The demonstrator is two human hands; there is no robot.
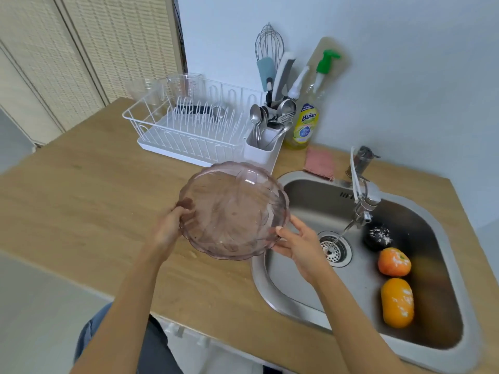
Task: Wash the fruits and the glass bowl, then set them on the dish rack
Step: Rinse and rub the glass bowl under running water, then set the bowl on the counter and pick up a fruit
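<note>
Rack [189,125] waits back left on the desk [81,206]; we grip the glass bowl [233,211] tilted, left hand [168,228] clasping one rim, right hand [299,244] the other. Fruits [394,261] sit in the sink [291,290]. Wet glass could slip and crack.

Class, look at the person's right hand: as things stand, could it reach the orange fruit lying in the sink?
Probably not yet. The right hand is shut on the glass bowl, shared with the left hand. Nothing blocks the orange fruit in the sink, once the bowl is released.
</note>
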